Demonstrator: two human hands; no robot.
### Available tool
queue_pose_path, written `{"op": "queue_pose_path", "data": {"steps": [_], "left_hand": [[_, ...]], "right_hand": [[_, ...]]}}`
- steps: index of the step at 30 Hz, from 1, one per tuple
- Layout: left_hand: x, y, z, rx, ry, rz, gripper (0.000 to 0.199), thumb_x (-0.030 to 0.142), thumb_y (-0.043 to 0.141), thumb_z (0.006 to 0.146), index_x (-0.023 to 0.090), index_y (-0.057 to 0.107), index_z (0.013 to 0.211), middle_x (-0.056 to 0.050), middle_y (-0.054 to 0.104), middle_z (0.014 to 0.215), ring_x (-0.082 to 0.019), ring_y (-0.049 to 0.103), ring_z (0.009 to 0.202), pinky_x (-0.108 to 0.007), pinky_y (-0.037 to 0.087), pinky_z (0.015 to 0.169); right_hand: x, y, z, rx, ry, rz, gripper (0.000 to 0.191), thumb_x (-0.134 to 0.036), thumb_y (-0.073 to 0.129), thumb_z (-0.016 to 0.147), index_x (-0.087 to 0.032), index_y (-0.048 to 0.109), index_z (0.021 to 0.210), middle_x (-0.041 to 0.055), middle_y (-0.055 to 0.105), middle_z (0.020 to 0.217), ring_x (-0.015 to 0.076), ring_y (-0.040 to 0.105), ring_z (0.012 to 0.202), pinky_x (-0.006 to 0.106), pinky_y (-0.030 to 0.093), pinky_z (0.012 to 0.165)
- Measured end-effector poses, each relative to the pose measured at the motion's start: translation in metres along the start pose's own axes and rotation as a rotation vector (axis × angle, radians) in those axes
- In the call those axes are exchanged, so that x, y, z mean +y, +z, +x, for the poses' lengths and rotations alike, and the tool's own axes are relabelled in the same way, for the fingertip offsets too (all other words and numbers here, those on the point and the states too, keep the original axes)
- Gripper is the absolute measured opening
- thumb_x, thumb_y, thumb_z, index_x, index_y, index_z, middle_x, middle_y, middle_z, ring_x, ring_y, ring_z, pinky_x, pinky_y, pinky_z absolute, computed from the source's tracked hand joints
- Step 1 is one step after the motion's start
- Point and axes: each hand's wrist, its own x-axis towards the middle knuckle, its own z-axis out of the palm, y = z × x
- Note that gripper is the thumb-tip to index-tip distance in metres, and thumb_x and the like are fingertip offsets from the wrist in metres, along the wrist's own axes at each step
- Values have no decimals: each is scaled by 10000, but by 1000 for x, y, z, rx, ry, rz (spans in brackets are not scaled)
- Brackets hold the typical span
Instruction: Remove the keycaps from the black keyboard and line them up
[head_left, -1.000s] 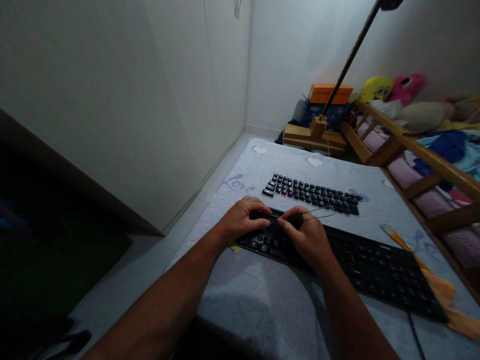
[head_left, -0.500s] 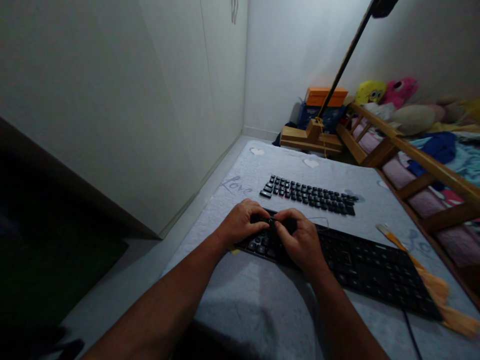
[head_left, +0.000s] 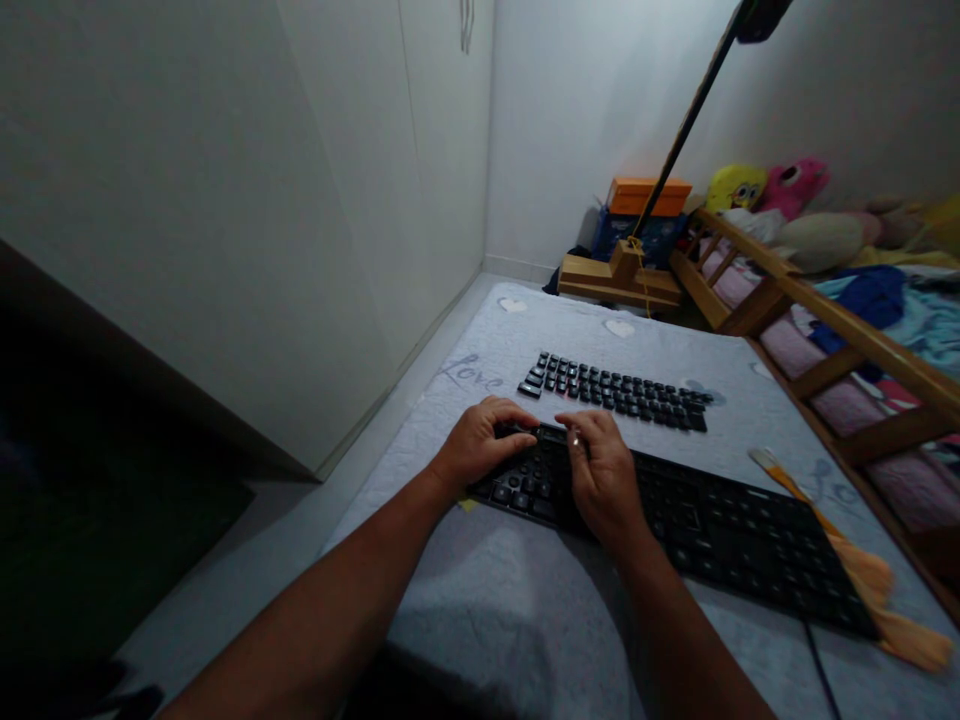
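A long black keyboard (head_left: 750,540) lies slanted on the light patterned cloth. Over its left part is my left hand (head_left: 484,440), thumb and fingertips brought together at the upper edge; whatever they pinch is too small to make out. My right hand (head_left: 602,470) is just to the right, fingers curled, with a small shiny item near the thumb and index finger that I cannot identify. Between the hands a strip of the keyboard shows. Behind it, loose black keycaps (head_left: 615,390) are laid out in rows on the cloth.
A brush (head_left: 780,472) and an orange cloth (head_left: 911,635) lie at the keyboard's right. The keyboard's cable (head_left: 823,670) runs toward me. A wooden rail (head_left: 862,325) borders the right side, a white cabinet (head_left: 315,200) the left. A wooden stand (head_left: 619,275) is behind.
My right hand has moved slightly right, away from my left hand, and turned, opening a gap between them. My left hand has stayed in nearly the same place.
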Motion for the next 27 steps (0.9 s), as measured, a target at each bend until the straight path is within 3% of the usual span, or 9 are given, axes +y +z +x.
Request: {"op": "queue_pose_path", "data": {"steps": [5,14,18,22,27], "left_hand": [[-1,2,1,4,-11,-29,157,213,719,753,210,743,908,-41,709,899,-199,618,946,-343,465,902],[-4,6,1,1,22,8,148,213,701,779,216,735,923,-35,715,929,-195,614,961,-346,457,926],[-7,7,2,145,20,114,205,242,688,795,227,709,999,-36,697,1018,-210,583,1046,-366,437,972],[-13,5,5,325,-72,194,161,233,619,844,219,697,984,-36,687,1017,-204,585,1014,-353,454,928],[-17,5,6,364,-121,214,130,203,600,845,201,695,934,-31,693,974,-198,594,981,-336,468,878]], "right_hand": [[-1,1,-1,-120,18,-91,180,-241,576,865,-228,679,1012,49,558,910,195,586,843,315,479,778],[3,2,12,-191,3,-165,111,-200,606,845,-220,692,913,40,578,889,189,591,835,300,469,772],[18,1,32,-194,15,-253,97,-214,631,824,-216,695,896,38,584,907,191,593,846,299,456,755],[36,6,59,-202,112,-396,88,-218,661,805,-214,717,873,42,603,903,190,596,819,296,443,726],[47,18,81,-247,163,-543,106,-243,658,822,-212,733,890,64,626,938,198,605,848,285,431,691]]}}
